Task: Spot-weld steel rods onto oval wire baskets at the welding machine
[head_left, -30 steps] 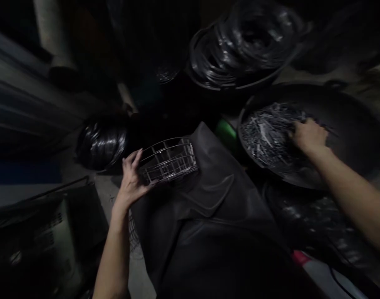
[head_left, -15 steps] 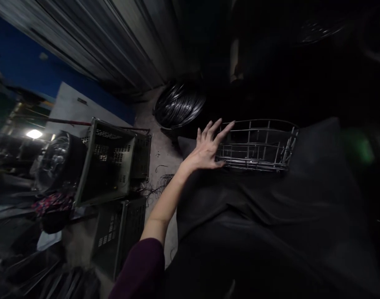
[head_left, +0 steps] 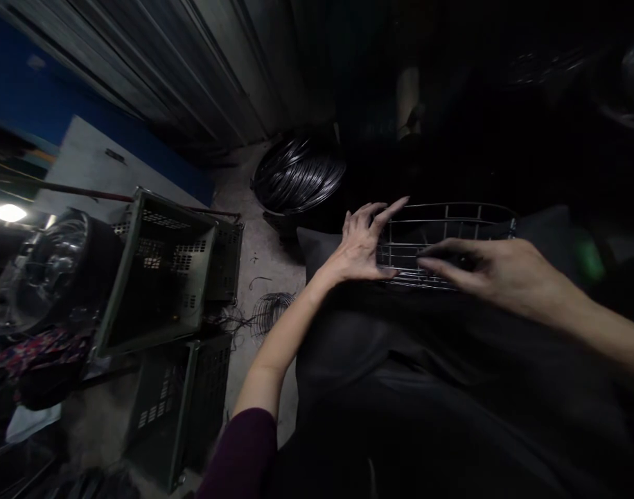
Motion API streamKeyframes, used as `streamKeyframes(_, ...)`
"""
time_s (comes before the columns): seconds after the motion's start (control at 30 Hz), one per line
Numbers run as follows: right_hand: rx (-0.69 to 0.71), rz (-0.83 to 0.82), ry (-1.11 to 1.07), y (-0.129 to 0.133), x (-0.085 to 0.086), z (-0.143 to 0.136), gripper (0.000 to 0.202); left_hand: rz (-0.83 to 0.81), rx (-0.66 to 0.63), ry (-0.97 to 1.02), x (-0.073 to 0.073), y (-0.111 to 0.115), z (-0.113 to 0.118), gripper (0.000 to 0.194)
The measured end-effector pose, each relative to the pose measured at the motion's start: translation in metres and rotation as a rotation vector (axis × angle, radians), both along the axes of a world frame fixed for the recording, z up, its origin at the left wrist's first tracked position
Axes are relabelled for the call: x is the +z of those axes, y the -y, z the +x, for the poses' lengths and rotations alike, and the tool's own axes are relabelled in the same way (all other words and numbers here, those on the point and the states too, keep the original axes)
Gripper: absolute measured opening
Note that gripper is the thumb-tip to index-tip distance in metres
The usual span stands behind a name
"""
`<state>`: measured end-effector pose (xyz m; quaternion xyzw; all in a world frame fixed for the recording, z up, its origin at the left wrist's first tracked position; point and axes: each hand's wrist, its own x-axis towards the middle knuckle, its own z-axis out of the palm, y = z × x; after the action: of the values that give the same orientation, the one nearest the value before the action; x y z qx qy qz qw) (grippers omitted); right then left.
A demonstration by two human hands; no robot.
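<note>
A wire basket (head_left: 446, 222) of thin shiny metal rods lies on the dark cloth (head_left: 400, 333) over my lap. My left hand (head_left: 366, 242) is at the basket's left end, fingers spread, with the thumb along its lower wires. Over the basket's middle and right part is my right hand (head_left: 488, 267), its thumb and forefinger close together near the wires. Whatever may be between those fingertips is too small and dark to make out. The right hand hides part of the basket's right side.
A coil of black wire (head_left: 298, 177) stands beyond my left hand. Green perforated crates (head_left: 207, 277) are at the left, near a loose wire coil (head_left: 269, 312) on the floor (head_left: 259, 242). A black round tub (head_left: 82, 263) sits farther left.
My right hand has come in from the right and is now over the basket. My left hand stays at the basket's left end. The view has shifted slightly.
</note>
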<state>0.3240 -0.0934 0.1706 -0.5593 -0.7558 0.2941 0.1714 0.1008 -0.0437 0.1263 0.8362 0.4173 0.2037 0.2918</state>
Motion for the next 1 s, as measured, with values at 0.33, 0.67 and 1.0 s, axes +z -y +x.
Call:
streamKeyframes(0.33, 0.303, 0.87, 0.239, -0.009, -0.003, -0.005, 0.025, 0.09, 0.025, 0.189, 0.014, -0.015, -0.006, 0.085)
streamKeyframes(0.67, 0.351, 0.914, 0.23, -0.064, -0.01, 0.014, 0.032, 0.192, 0.08, 0.094, 0.034, -0.061, 0.009, 0.069)
streamKeyframes(1.0, 0.421, 0.861, 0.161, -0.088, -0.008, 0.031, 0.04, 0.263, 0.058, 0.102, 0.037, -0.081, 0.018, 0.08)
